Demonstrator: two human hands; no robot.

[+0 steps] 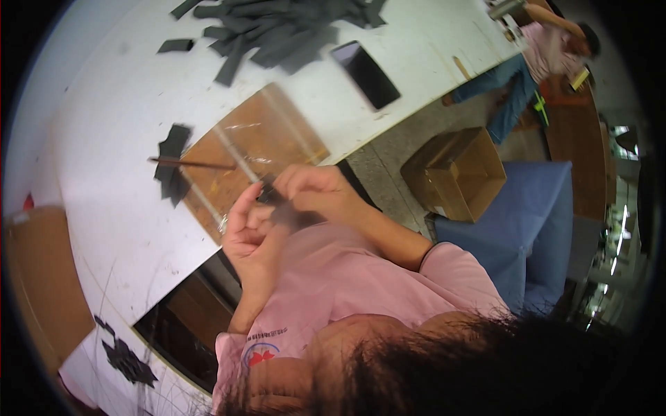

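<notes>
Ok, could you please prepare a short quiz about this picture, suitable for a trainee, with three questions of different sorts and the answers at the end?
1. True or false: the dark phone lies on the white table.

2. Which thing lies across the dark scraps to the left of the brown board?
A) a cardboard box
B) a thin brown stick
C) a pair of scissors

3. What do the left hand and the right hand hold between them?

Key:
1. True.
2. B.
3. A small dark piece; it is blurred, so its exact shape cannot be told.
</notes>
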